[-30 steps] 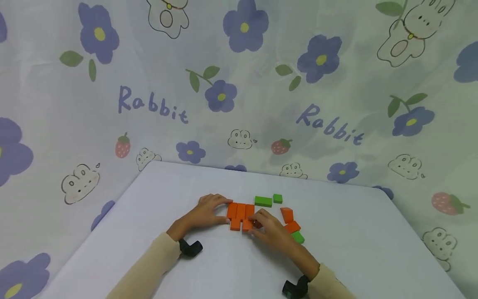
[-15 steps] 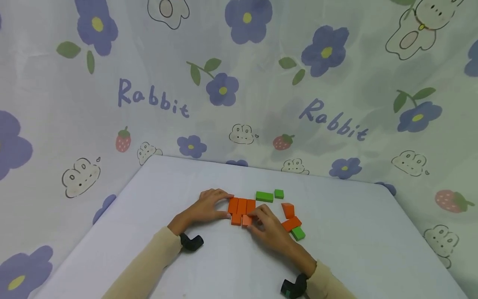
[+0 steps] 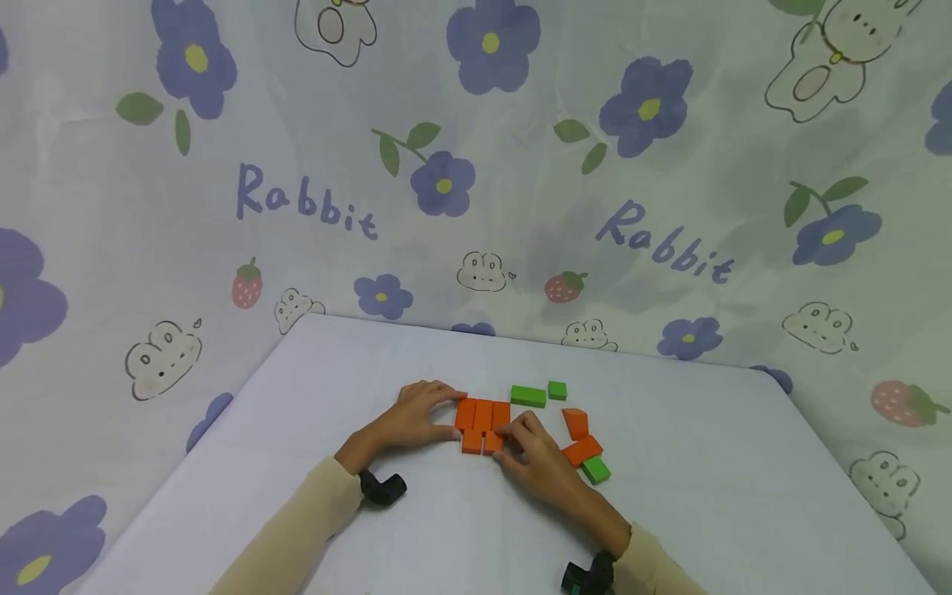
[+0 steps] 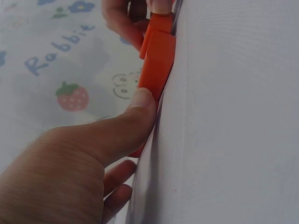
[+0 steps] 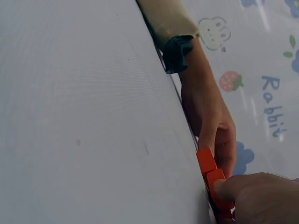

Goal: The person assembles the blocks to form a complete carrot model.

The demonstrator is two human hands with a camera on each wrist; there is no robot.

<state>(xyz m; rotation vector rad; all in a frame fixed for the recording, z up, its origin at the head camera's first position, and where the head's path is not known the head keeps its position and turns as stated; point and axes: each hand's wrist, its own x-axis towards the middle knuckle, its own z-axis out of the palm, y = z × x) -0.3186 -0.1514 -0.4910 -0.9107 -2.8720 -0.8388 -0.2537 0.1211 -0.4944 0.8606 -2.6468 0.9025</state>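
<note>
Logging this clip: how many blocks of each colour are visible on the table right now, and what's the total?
Orange blocks: 7
Green blocks: 3
Total visible: 10

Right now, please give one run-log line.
left hand: holds orange blocks at left edge | right hand: pinches front-right orange block | green blocks: to the right, unheld

On the table [image 3: 416,529], three blocks [image 3: 483,415] lie behind two others [image 3: 472,443]. Nearer its far edge sit two more [image 3: 529,397]; nearer its right, another three [image 3: 583,451].
</note>
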